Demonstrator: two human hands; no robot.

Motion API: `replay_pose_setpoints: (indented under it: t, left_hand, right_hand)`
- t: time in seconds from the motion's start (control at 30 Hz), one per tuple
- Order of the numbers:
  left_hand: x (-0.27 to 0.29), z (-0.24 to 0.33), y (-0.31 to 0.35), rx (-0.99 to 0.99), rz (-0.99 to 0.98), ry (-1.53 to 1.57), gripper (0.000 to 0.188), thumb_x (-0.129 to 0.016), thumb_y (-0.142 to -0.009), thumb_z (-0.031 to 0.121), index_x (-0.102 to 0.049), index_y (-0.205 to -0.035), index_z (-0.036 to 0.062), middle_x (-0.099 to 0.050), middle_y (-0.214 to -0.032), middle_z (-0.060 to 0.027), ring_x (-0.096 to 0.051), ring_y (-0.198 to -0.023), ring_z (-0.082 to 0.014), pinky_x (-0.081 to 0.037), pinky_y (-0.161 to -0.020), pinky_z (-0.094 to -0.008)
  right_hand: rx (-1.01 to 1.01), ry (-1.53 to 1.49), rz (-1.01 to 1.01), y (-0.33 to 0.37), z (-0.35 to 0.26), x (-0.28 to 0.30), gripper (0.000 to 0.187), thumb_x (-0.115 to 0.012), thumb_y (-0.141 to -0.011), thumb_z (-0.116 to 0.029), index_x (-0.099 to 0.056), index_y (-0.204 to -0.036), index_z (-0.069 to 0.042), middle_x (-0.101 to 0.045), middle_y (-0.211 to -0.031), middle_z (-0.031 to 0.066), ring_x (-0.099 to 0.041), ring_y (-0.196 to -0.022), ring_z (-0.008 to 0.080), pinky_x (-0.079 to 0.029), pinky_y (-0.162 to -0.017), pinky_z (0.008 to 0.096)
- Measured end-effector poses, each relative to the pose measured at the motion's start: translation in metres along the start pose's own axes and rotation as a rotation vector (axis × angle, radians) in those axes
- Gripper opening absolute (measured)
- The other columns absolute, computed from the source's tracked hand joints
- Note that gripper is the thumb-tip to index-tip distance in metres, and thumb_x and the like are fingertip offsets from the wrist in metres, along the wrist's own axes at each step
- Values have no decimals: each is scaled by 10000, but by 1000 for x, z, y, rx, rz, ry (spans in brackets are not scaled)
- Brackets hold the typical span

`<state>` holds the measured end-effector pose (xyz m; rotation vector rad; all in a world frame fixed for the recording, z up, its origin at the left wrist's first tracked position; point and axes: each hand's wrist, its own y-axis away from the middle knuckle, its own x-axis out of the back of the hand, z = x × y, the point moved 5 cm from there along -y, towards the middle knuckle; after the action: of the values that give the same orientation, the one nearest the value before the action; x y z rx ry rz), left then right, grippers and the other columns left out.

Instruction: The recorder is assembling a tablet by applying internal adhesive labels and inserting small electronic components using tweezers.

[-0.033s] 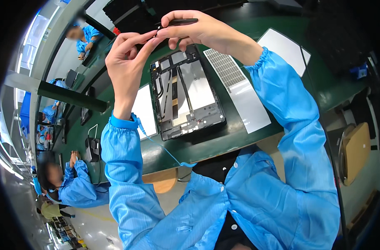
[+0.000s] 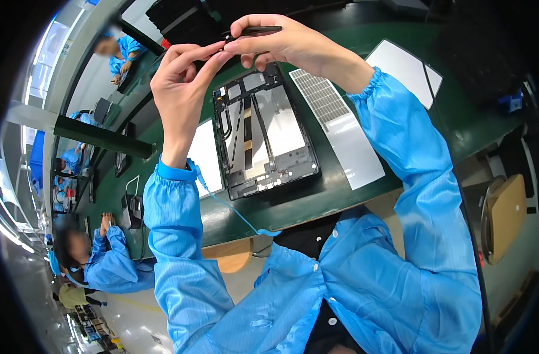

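Raised above the far side of the bench, my two hands meet fingertip to fingertip. My right hand (image 2: 281, 44) is closed around a slim black piece (image 2: 263, 29), whose exact kind does not show. With thumb and index finger, my left hand (image 2: 184, 74) pinches at the left end of that piece, where a tiny dark part with light specks (image 2: 227, 40) shows. Just below the hands lies an opened flat electronic device (image 2: 278, 127) with a black frame, silver plates and dark cables; neither hand touches it. A blue wrist strap (image 2: 181, 172) circles my left wrist.
Right of the device lies a white printed sheet (image 2: 355, 153), with another white sheet (image 2: 408, 68) farther right. A white panel (image 2: 206, 159) sits at its left. The strap's blue cord (image 2: 234, 209) crosses the green bench (image 2: 305, 209). A co-worker (image 2: 113, 262) sits at the left.
Both hands have shifted very slightly to the right, still pinched together at the black piece. The device and sheets stay where they were.
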<state>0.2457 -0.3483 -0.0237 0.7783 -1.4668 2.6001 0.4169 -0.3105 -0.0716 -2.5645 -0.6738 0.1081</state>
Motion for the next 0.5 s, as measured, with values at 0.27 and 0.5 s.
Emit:
replay_pose_setpoints:
  t: [0.27,0.5]
  left_hand:
    - [-20,-18,-14,-14,-55,3,226,-802,-795,69,-780,-1019,94,-573,-882,43,-345,-628,-28,-272,-538,-196]
    - [-37,-16,-23,-97,-88,-79,178,-801,-791,62,-778,-967,77,-603,-876,28,-384,-619,-28,-315,-534,-194]
  right_hand:
    - [-109,-396,24,-7,32,14,276,-734,-899,-269,-631,-1108,-120,-654,-889,-10,-619,-796,64,-466,-663,178]
    - [-55,-266,62,-11,51,41,295,-762,-871,-268,-595,-1087,-156,-648,-873,-48,-577,-770,31,-412,-661,184]
